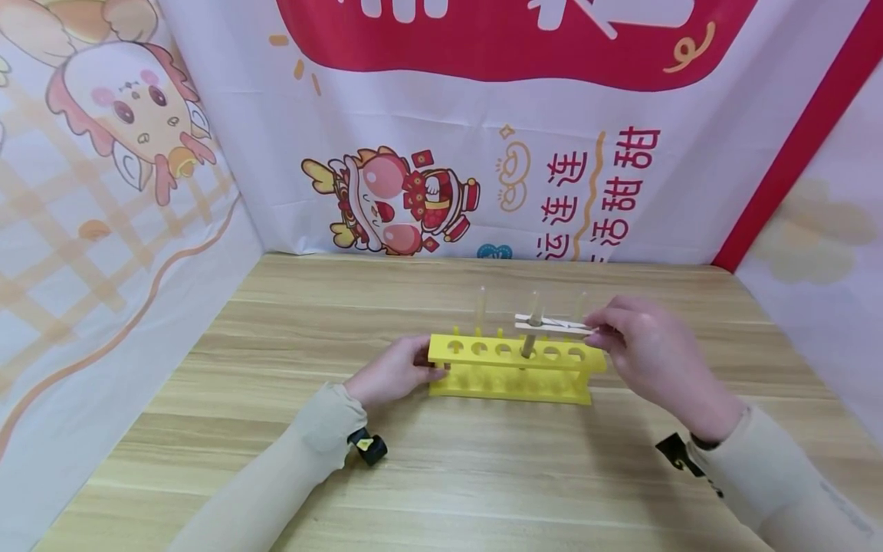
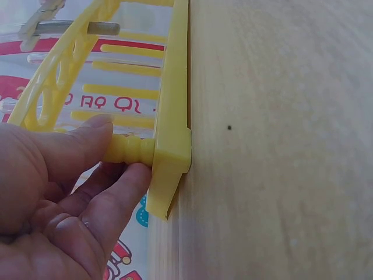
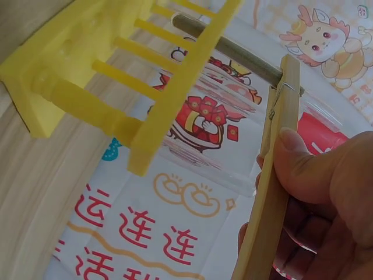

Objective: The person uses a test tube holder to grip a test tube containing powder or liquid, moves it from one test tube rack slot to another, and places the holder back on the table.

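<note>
A yellow test tube rack [image 1: 510, 396] stands on the table. My left hand [image 1: 393, 374] grips its left end; in the left wrist view thumb and fingers pinch the ribbed end post [image 2: 129, 149]. My right hand [image 1: 651, 356] holds a wooden test tube clamp [image 3: 269, 204] by its handle. The clamp's jaws grip a test tube [image 3: 247, 58] with dark grey contents near its upper part. This tube stands slightly tilted in a middle hole of the rack's top plate, its rounded bottom below the plate and above the base.
Clear test tubes [image 1: 481, 307] stand along the back of the rack, by its rear pegs. The wooden table [image 1: 310, 307] meets a printed cloth backdrop [image 1: 414, 100] behind, with cloth walls on both sides.
</note>
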`<state>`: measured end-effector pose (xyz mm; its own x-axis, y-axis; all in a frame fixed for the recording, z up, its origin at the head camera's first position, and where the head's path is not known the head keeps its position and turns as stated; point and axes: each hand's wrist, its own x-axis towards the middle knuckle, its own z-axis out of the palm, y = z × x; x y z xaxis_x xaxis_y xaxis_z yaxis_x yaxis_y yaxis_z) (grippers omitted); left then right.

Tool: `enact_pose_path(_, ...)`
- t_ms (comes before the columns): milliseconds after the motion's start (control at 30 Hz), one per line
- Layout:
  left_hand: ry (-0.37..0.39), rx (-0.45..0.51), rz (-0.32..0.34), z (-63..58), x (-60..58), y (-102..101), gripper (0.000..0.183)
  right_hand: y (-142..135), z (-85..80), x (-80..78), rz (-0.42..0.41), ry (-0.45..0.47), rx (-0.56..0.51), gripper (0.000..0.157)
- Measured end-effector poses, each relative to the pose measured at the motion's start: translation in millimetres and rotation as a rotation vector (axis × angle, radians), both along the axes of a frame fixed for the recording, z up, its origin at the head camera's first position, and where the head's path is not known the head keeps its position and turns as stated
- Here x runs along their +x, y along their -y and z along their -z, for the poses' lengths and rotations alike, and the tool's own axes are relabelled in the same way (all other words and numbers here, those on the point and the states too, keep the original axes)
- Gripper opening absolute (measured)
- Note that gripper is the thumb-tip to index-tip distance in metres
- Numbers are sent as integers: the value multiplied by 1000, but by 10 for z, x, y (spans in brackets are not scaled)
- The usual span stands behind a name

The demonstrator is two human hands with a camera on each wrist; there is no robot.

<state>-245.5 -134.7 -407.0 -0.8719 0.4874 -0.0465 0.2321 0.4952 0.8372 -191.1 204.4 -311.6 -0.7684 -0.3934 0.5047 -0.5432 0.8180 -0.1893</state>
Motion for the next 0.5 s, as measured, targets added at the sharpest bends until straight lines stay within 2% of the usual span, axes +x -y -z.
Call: enact_pose_path(500, -2, 1, 5, 7, -13, 15, 30, 30, 238, 3, 13, 23, 17, 19)
